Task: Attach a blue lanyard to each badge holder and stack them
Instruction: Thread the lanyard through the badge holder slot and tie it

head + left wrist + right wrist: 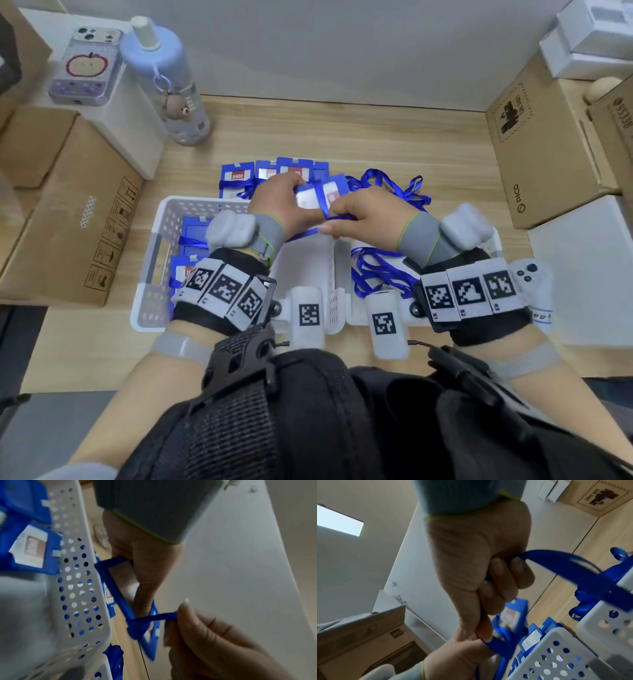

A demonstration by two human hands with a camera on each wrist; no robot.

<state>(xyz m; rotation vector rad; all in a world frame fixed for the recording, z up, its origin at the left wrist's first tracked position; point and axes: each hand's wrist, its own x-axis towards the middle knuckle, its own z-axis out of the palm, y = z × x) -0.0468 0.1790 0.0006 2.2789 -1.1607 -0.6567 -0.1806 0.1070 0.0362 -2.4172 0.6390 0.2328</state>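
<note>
My left hand (278,198) grips badge holder (317,197), right hand (363,216) pinches blue lanyard (323,205) wrapped round it. White baskets (164,233) below; finished badges (239,178) behind; bottle (164,82), cardboard boxes (534,144) flank desk.

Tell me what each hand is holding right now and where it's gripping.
The left hand grips the badge holder by its left end. The right hand pinches the blue lanyard wrapped around that holder, pulling the strap's free length.

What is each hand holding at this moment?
Left hand: closed, holding the badge holder.
Right hand: closed, pinching the blue lanyard wrapped around that holder.
</note>
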